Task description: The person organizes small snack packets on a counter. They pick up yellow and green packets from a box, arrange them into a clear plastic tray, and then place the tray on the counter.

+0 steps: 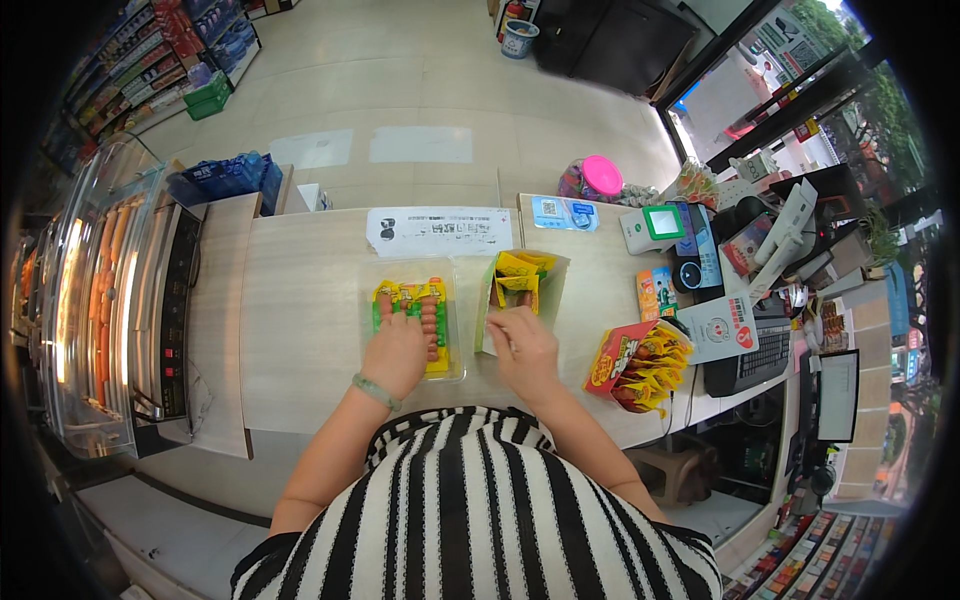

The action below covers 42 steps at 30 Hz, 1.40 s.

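My left hand [397, 351], with a pale green bangle at the wrist, reaches over a clear plastic tray [457, 352] on the counter. Small packaged sausages [429, 321] in yellow and green wrappers lie in that tray, and my fingertips rest on or just above them. My right hand [523, 351] is at the near side of an opened cardboard box [553, 289], fingers bent, thumb near the index finger. Yellow packets [517, 271] fill the far part of this box. Whether either hand grips anything is hidden by the fingers.
A red box of yellow snack packets [619, 360] stands right of my right hand. Beyond are a payment device [652, 227], a keyboard [757, 352] and a jar with a pink lid [601, 175]. A glass-covered sausage roller grill [112, 300] stands at the left. A printed sheet [450, 231] lies behind the tray.
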{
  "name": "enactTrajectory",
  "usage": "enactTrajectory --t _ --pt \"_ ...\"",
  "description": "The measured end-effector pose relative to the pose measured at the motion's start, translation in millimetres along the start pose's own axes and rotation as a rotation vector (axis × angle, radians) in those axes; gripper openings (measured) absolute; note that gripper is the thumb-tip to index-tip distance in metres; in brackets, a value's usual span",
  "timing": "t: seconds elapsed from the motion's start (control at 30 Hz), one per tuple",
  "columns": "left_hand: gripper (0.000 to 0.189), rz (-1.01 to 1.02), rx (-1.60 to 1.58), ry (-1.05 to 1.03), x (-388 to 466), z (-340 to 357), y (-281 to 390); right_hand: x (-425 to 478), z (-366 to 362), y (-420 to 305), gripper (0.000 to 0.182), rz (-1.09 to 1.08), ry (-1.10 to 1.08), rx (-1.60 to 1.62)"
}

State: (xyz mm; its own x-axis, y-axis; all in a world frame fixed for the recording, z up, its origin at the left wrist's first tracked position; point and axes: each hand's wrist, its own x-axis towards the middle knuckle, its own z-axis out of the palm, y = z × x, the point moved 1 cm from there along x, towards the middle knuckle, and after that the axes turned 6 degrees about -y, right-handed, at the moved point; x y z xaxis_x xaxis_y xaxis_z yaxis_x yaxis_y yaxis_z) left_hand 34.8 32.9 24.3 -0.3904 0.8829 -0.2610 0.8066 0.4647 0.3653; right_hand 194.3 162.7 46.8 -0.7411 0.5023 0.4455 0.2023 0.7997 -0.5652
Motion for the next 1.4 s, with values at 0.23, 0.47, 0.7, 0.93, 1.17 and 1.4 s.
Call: enactTrajectory --t 0.23,0.47,0.7,0.93,1.17,1.4 --pt "0.025 0.501 -0.603 0.065 2 -4 57 -10 -23 30 0.026 0.313 0.084 -0.140" --pt "0.040 0.503 -0.618 -0.005 26 32 86 -13 -6 64 0.024 0.368 0.110 -0.038" --pt "0.066 0.504 -0.643 0.136 23 30 104 -14 -46 27 0.019 0.518 0.186 0.212" --pt "0.067 0.487 -0.794 0.093 14 17 116 -15 -67 -15 0.018 0.567 0.230 0.931" --pt "0.041 0.319 -1.512 -0.313 9 8 103 -8 -66 -14 0.023 0.468 0.203 1.116" --pt "0.040 0.238 -1.994 -0.543 5 -2 81 -15 -63 -14 0.022 0.469 0.087 0.997"
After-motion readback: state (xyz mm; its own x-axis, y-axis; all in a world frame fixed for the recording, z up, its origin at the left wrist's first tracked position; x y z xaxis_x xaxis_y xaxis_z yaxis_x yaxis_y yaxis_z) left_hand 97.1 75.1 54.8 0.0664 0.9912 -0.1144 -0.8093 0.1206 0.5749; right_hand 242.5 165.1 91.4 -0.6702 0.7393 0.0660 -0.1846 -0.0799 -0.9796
